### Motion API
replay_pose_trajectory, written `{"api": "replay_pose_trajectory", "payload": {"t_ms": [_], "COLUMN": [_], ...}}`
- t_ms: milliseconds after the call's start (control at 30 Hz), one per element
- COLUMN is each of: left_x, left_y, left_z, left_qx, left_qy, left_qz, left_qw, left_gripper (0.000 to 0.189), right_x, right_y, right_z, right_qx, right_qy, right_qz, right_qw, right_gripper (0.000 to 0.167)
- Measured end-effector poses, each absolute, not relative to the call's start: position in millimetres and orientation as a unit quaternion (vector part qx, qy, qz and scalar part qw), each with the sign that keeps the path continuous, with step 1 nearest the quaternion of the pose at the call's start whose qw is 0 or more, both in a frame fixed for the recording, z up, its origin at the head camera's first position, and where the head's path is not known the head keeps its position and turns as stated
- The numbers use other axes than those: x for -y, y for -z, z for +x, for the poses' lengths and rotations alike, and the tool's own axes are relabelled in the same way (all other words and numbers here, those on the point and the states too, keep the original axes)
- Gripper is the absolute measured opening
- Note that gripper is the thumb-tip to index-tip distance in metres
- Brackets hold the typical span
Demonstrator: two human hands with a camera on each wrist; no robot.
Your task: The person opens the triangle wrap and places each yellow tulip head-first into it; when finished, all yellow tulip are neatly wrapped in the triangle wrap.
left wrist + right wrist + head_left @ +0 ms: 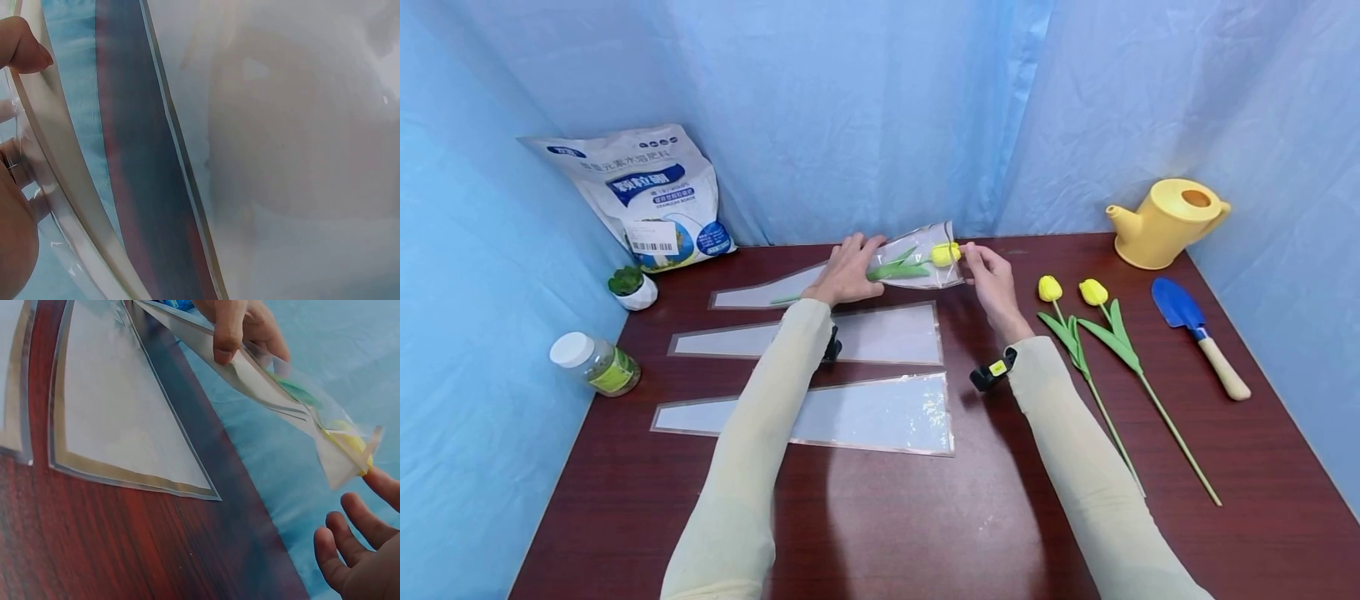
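My left hand (848, 273) grips a flower sleeve (901, 248) of clear film and white backing, thumb on the near face and fingers behind. In the right wrist view the sleeve (240, 378) is raised at a tilt, its wide mouth toward my right hand (992, 287). Inside lies a tulip (943, 254) with a yellow head near the mouth; its green leaves show through the film. One fingertip of my right hand touches the flower head at the sleeve's mouth, the other fingers loosely extended. The left wrist view mostly shows blurred film.
Two more sleeves (891, 333) lie flat nearer me. At right are two yellow tulips (1093, 292), a blue trowel (1180, 304) and a yellow watering can (1165, 225). A fertilizer bag (647, 196), a potted succulent (634, 289) and a white-capped jar (598, 364) stand at left.
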State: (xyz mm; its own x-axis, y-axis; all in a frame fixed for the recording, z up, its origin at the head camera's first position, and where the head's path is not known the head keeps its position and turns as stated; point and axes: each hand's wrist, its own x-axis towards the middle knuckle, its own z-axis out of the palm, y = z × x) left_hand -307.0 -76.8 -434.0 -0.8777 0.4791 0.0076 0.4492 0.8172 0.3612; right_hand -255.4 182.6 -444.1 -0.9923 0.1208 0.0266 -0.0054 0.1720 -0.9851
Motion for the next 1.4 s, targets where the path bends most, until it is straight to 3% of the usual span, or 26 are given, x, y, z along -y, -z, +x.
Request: {"api": "replay_pose_trajectory", "payload": {"t_ms": [533,667,900,1067,1200,1400], "left_x": [76.8,77.2,78.3,77.8,78.7,81.8], "left_y": [432.4,432.3,432.2,433.1,434.6,436.0], "left_z": [-306.0,-305.8,-305.7,-305.6,-305.5,-305.1], "left_qx": [-0.956,-0.955,-0.956,-0.955,-0.953,-0.953], "left_qy": [-0.172,-0.175,-0.175,-0.175,-0.18,-0.19], "left_qz": [0.235,0.235,0.234,0.238,0.241,0.236], "left_qw": [0.037,0.035,0.036,0.033,0.033,0.031], "left_gripper": [0.084,0.083,0.083,0.084,0.084,0.083], "right_x": [-176.3,-177.1,-176.5,-177.0,-177.7,-179.8], "right_y": [440.8,437.3,441.7,442.0,441.8,442.0], "right_z": [-254.1,-253.1,-254.1,-255.5,-257.3,-258.1], "right_qx": [0.753,0.754,0.772,0.811,0.79,0.738], "right_qy": [-0.657,-0.657,-0.629,-0.575,-0.607,-0.672], "right_qz": [-0.03,-0.028,-0.041,-0.021,-0.022,-0.039], "right_qw": [-0.004,0.007,0.085,0.104,0.083,0.049], "right_gripper": [0.05,0.047,0.031,0.03,0.026,0.005]}}
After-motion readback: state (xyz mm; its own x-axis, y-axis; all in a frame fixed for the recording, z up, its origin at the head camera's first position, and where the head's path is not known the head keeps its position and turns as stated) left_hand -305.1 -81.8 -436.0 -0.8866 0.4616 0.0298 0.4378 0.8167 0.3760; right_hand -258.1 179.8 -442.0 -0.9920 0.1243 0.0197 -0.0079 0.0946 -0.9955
